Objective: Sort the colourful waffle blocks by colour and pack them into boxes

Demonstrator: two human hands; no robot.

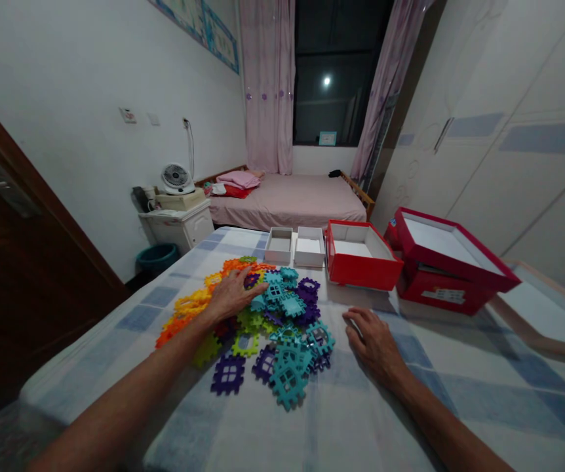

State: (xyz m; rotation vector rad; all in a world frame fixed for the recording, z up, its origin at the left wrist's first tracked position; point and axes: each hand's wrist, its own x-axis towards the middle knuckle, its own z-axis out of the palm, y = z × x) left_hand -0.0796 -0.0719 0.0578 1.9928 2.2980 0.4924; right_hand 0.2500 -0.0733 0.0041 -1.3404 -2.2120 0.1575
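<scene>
A heap of plastic interlocking building pieces with notched edges lies in front of me, in orange, yellow, lime green, teal and purple. Several have window-shaped openings, such as the purple window piece at the near edge. My left hand rests over the upper middle of the heap with its fingers stretched out, the tips touching pieces by the teal ones. Whatever lies under its palm is hidden. To the right of the heap, my right hand lies on the checked cloth, fingers loosely bent and apart, holding nothing.
Two small white boxes and an open red box stand behind the heap. At the right, a dark red lid sits tilted on another red box. The blue-and-white cloth covers the surface. Beyond stands a pink bed.
</scene>
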